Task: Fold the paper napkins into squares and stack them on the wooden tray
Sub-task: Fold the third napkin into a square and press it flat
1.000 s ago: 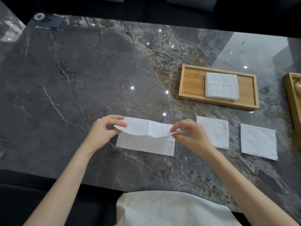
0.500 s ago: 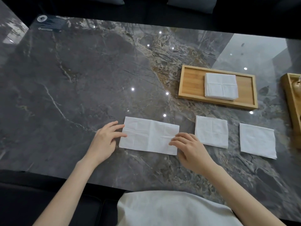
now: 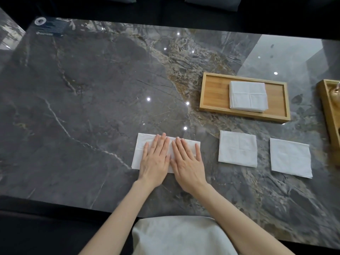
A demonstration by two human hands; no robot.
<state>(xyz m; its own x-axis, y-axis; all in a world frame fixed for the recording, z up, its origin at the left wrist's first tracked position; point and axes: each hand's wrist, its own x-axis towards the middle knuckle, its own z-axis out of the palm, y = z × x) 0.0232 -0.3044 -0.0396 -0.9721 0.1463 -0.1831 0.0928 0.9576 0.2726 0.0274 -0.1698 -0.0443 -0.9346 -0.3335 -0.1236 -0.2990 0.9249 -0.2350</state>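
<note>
A white paper napkin (image 3: 142,150), folded in half into a long rectangle, lies flat on the marble table near its front edge. My left hand (image 3: 154,159) and my right hand (image 3: 186,162) rest palm down side by side on its middle, fingers together, pressing it flat and gripping nothing. The wooden tray (image 3: 213,94) sits further back to the right and holds a stack of folded square napkins (image 3: 247,95). Two more white square napkins (image 3: 237,148) (image 3: 290,157) lie on the table to the right of my hands.
A second wooden tray (image 3: 329,105) is cut off by the right edge of the view. The dark marble table (image 3: 82,98) stretches far to the left and back. A dark card with a round logo (image 3: 49,27) lies at the far left corner.
One second ago both hands pinched the napkin's raised top layer. They laid it down, then slid from the napkin's ends to its middle and now press flat on it.
</note>
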